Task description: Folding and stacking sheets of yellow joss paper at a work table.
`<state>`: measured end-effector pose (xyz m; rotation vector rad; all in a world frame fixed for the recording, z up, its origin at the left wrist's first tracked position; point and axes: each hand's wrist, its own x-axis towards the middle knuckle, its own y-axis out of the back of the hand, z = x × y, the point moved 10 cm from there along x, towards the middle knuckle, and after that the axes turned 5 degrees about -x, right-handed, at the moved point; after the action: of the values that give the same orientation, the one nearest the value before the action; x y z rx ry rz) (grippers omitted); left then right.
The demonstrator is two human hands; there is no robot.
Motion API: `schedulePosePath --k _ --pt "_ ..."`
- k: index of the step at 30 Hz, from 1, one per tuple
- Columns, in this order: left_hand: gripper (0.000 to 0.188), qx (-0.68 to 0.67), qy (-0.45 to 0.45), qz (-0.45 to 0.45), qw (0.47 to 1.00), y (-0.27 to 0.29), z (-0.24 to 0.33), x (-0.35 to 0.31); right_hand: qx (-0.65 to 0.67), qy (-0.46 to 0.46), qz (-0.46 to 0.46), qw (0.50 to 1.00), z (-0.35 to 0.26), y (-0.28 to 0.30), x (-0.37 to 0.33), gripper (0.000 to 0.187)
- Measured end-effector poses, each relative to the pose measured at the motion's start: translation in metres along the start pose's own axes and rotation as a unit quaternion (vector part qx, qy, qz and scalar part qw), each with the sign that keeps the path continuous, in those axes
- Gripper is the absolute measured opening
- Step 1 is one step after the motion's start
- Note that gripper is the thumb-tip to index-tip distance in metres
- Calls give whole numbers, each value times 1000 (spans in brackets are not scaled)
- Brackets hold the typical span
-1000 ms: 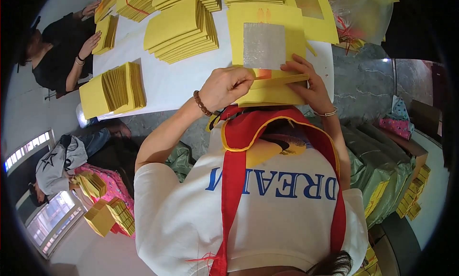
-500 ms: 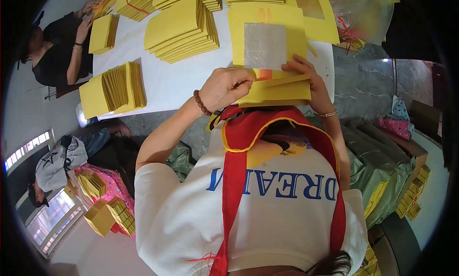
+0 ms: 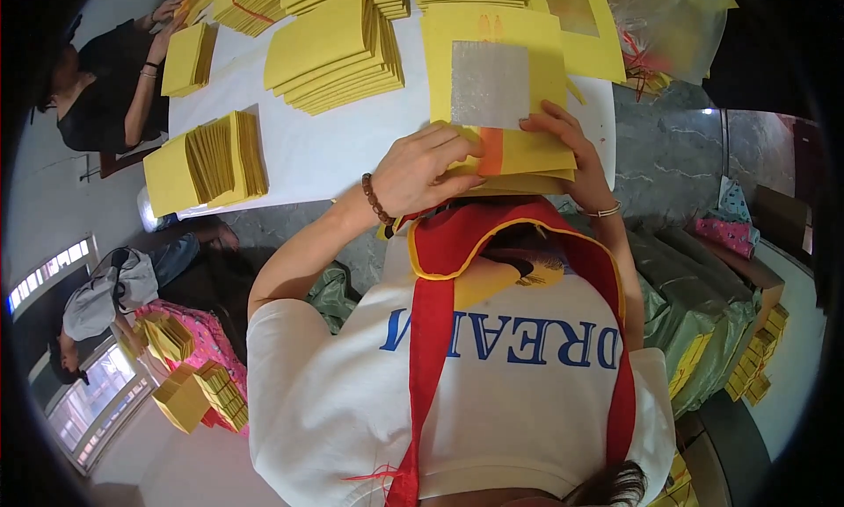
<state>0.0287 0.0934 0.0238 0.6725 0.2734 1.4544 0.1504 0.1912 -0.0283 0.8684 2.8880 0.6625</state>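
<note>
A yellow paper sheet with a silver foil square and an orange strip lies in front of me at the table's near edge. More yellow layers show beneath its lower edge. My left hand rests on the sheet's left side beside the orange strip, fingers bent and thumb apart below them. My right hand holds the right edge, its fingers curled over the top beside the foil; its thumb is hidden. Another yellow sheet with a foil square lies behind to the right.
Stacks of folded yellow paper and a smaller stack cover parts of the white table. A clear plastic bag is at the far right. One co-worker handles paper at the left; another person is lower left. Green-wrapped bundles stand right.
The folded lower flap of the sheet now lies flat, showing more of the orange strip. My left hand has gone from a pinch to looser, spread fingers. The right hand has barely moved.
</note>
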Motion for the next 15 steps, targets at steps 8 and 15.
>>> schedulePosePath --k 8,15 --pt "36 211 -119 -8 970 -11 22 -2 98 -17 -1 995 3 3 -1 46" --pt "41 200 -139 -58 968 -14 29 0 100 -27 3 995 6 2 -1 46"
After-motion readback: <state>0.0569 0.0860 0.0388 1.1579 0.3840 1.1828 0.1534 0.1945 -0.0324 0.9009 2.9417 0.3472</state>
